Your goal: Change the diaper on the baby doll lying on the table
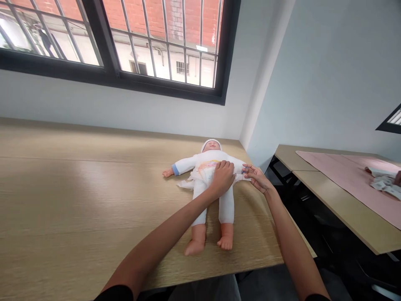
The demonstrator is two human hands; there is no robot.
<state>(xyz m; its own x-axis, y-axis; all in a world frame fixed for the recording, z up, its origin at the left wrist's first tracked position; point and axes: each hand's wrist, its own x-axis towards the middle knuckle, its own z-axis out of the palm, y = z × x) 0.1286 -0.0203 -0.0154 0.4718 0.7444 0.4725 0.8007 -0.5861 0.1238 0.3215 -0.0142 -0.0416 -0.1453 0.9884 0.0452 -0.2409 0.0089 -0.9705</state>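
Observation:
A baby doll (209,196) in a white suit and white cap lies on its back on the wooden table (78,200), head toward the window. A white diaper (205,170) with a coloured print wraps its waist. My left hand (223,176) presses flat on the diaper's front at the doll's belly. My right hand (257,176) pinches the diaper's side tab (242,177) at the doll's right-hand side, pulled out sideways. The other tab (184,184) lies loose on the table at the left.
The table's right edge (294,225) runs close to my right arm, with a dark gap beyond. A second table (344,209) at the right carries a pink cloth (351,175) and folded printed fabric (384,182). A barred window (125,42) fills the wall behind.

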